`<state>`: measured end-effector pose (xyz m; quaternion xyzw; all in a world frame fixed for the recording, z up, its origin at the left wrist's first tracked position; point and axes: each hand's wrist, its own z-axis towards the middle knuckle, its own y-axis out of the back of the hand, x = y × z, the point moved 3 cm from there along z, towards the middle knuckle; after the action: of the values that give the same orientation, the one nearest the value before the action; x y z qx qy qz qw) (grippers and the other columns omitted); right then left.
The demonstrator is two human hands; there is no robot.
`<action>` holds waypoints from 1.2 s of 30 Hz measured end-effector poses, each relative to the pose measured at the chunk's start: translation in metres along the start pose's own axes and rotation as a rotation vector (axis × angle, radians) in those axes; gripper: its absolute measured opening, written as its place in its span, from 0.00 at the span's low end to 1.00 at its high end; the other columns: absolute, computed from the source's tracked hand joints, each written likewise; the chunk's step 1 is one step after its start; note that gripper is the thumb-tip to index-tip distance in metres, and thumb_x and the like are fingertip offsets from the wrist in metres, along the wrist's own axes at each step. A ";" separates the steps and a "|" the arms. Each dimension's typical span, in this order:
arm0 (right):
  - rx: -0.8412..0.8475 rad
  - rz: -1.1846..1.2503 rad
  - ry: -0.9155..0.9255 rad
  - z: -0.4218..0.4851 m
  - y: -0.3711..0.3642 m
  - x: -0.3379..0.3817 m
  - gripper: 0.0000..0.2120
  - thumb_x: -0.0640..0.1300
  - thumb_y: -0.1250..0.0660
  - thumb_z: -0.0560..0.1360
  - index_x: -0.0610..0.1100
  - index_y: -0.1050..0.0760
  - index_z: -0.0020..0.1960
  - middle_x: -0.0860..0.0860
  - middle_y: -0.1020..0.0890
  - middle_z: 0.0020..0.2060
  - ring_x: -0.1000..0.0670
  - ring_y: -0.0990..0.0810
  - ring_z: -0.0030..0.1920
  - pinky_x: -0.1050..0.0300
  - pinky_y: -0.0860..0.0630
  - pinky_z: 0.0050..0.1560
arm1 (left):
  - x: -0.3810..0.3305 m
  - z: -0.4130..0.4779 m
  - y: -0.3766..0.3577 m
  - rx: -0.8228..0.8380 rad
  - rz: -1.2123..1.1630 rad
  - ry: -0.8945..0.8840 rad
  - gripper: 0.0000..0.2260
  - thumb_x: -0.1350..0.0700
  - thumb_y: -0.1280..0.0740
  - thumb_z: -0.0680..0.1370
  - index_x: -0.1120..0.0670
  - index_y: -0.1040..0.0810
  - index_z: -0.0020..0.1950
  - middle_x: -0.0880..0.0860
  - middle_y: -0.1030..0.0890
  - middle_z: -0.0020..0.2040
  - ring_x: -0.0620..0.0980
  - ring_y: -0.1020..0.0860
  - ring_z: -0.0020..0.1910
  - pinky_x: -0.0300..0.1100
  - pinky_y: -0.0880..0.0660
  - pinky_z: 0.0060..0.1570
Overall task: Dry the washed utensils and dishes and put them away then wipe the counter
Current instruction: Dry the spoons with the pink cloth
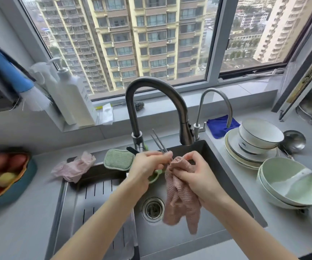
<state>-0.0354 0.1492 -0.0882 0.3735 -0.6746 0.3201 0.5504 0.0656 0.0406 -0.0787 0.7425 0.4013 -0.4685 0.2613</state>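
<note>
Over the steel sink (170,241), our left hand (145,166) pinches a pair of grey chopsticks (159,141) near their lower end, the free ends pointing up toward the tap (151,87). Our right hand (198,177) is closed round a pink cloth (179,194), bunching its top against the chopsticks where the two hands meet. The rest of the cloth hangs limp above the drain.

We judge the chopsticks light, thin and stiff, metallic in look and probably slick while wet. A firm pinch near one end, with the cloth drawn along both shafts together, should keep either from slipping into the sink. The cloth is soft, with a waffle weave.

On the pale grey table (282,231) to the right wait a stack of white plates (234,152) with two dark-rimmed white bowls (260,134) on top. Nested pale green bowls (292,186) sit nearer us, and a metal ladle (294,140) lies just beside the plates. The crockery looks glazed, smooth, heavier and breakable, so we would lift it one piece at a time, gripping at the rim. A blue cloth (218,126) lies behind the plates, and a quilted green sponge (118,159) rests at the sink's back edge.
</note>
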 end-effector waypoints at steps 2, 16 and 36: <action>0.067 -0.022 -0.012 0.000 0.006 0.002 0.11 0.32 0.29 0.71 0.42 0.29 0.45 0.49 0.18 0.34 0.53 0.18 0.37 0.59 0.24 0.38 | -0.010 0.008 0.018 0.041 -0.061 -0.053 0.07 0.55 0.30 0.73 0.58 0.17 0.47 0.52 0.16 0.40 0.45 0.29 0.33 0.33 0.32 0.33; 0.445 -0.243 -0.196 0.017 0.015 0.019 0.14 0.33 0.28 0.64 0.44 0.28 0.44 0.41 0.18 0.41 0.45 0.20 0.43 0.51 0.24 0.47 | -0.031 -0.001 0.034 0.408 1.121 -0.472 0.11 0.53 0.37 0.79 0.51 0.19 0.39 0.48 0.29 0.27 0.43 0.35 0.26 0.34 0.39 0.29; 0.290 -0.215 -0.008 0.037 0.025 0.058 0.14 0.34 0.27 0.62 0.40 0.30 0.42 0.45 0.21 0.34 0.53 0.22 0.32 0.64 0.26 0.31 | -0.026 -0.008 0.107 0.308 0.587 -0.408 0.12 0.57 0.36 0.79 0.52 0.18 0.37 0.49 0.29 0.27 0.44 0.34 0.27 0.34 0.38 0.29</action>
<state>-0.0820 0.1216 -0.0384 0.5202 -0.5798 0.3518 0.5191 0.1530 -0.0199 -0.0507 0.7480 0.0363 -0.5664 0.3440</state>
